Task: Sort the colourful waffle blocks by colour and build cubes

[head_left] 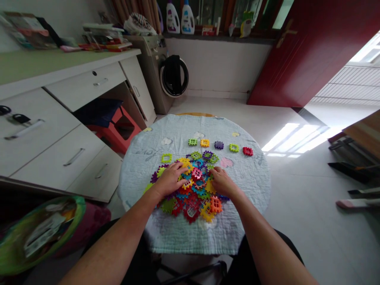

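A heap of colourful plastic interlocking pieces (191,204) lies on a round table under a light blue cloth (142,152). My left hand (170,180) rests on the heap's left side, fingers apart beside yellow pieces (187,166). At the heap's right edge, my right hand (221,181) has its fingers bent down against yellow and green pieces; what they hold, if anything, is hidden. Behind the heap stand apart a green piece (192,142), a yellow piece (204,143), a purple piece (219,145), another green piece (234,147) and a red piece (247,151).
A green square frame (166,158) lies behind my left hand. Left of the table are a red stool (127,122), white drawers (68,154) and a full waste bin (80,213). A washing machine (154,71) with its door open stands behind.
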The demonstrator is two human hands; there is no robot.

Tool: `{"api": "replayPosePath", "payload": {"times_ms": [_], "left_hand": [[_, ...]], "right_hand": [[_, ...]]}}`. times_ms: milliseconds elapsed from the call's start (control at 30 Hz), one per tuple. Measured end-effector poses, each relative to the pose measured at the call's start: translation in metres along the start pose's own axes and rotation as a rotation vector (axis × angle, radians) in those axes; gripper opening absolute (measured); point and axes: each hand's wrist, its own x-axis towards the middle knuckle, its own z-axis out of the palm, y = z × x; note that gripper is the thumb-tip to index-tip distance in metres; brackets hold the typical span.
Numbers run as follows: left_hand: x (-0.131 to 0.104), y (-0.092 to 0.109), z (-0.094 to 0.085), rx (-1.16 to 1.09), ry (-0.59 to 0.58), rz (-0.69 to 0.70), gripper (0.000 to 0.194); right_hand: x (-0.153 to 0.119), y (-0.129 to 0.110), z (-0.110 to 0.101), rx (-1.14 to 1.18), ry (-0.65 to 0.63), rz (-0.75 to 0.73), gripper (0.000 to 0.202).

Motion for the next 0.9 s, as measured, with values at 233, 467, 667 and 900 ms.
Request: {"api": "replayPosePath", "payload": {"times_ms": [233, 467, 667, 900], "left_hand": [[0.013, 0.013, -0.012, -0.251, 0.051, -0.004, 0.026], [0.069, 0.022, -0.015, -0.035, 0.089, -0.031, 0.026], [0.116, 0.023, 0.015, 0.126, -0.088, -0.189, 0.038], [0.121, 0.018, 0.023, 0.117, -0.07, -0.214, 0.03]], "right_hand": [[0.0, 0.002, -0.006, 0.055, 0.011, -0.063, 0.043], [-0.005, 0.002, -0.013, 0.01, 0.02, 0.025, 0.044], [-0.008, 0.002, -0.016, 0.015, -0.005, 0.041, 0.044], [-0.007, 0.003, -0.018, 0.02, 0.004, 0.055, 0.041]]}}
